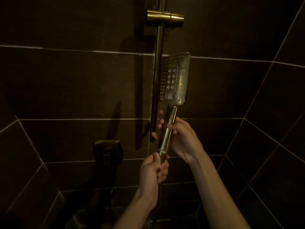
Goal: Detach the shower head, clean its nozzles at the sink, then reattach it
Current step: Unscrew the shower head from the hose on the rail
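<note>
Dark tiled wall [66, 83] surrounding; rail [157, 83] standing beside shower head [175, 78]; right hand [183, 139] fingers curling round handle, left hand [152, 169] gripping hose connector [162, 153]; bracket [165, 18] sitting above.

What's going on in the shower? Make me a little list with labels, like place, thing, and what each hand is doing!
place: shower corner with dark tiled wall
thing: brass rectangular shower head, nozzle face towards the camera, off its holder
right hand: grips the shower head's handle
left hand: grips the hose connector at the handle's bottom end
holder: brass slider bracket up on the dark vertical rail, empty
also there: brass wall tap handle, lower left
</note>
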Available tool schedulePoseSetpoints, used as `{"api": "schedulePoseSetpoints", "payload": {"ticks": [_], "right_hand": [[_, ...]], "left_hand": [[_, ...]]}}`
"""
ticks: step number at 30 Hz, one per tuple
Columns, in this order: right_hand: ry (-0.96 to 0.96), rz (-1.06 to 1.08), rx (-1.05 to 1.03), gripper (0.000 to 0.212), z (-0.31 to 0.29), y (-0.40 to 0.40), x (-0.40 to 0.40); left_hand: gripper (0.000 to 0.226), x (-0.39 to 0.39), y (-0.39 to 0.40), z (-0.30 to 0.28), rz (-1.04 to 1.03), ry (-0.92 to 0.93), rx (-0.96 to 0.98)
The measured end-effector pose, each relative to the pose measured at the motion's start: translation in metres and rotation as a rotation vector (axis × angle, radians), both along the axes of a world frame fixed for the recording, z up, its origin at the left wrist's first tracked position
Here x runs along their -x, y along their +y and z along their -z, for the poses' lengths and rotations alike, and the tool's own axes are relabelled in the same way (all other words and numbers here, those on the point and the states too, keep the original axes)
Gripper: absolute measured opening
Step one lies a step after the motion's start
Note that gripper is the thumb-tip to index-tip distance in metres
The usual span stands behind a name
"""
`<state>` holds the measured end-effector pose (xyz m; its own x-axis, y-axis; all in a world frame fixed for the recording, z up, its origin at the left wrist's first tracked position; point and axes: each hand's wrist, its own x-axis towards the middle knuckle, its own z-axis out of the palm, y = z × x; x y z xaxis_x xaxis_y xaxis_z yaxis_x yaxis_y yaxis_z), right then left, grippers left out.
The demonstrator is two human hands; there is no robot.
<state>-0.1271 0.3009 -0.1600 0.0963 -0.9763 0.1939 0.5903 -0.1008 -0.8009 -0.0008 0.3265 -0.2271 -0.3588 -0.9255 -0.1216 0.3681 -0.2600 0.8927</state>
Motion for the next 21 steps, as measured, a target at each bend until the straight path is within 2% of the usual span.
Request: {"api": "schedulePoseSetpoints", "payload": {"ticks": [4, 9, 13, 17, 21], "right_hand": [[0.165, 0.035, 0.037, 0.034, -0.004, 0.005, 0.008], [0.136, 0.117, 0.044, 0.028, -0.004, 0.007, -0.002], [0.436, 0.367, 0.029, 0.03, 0.0, 0.006, -0.01], [0.451, 0.344, -0.005, 0.021, -0.002, 0.011, -0.004], [0.58, 0.331, 0.008, 0.023, -0.007, 0.017, 0.008]], "left_hand": [[0.04, 0.0, 0.002, 0.002, -0.004, -0.016, 0.027], [0.035, 0.001, 0.002, -0.001, -0.001, -0.031, 0.024], [0.03, 0.005, 0.003, 0.001, -0.011, -0.118, 0.018], [0.036, 0.007, 0.003, 0.002, -0.062, -0.133, 0.012], [0.033, 0.006, 0.006, 0.003, -0.042, -0.132, 0.004]]}}
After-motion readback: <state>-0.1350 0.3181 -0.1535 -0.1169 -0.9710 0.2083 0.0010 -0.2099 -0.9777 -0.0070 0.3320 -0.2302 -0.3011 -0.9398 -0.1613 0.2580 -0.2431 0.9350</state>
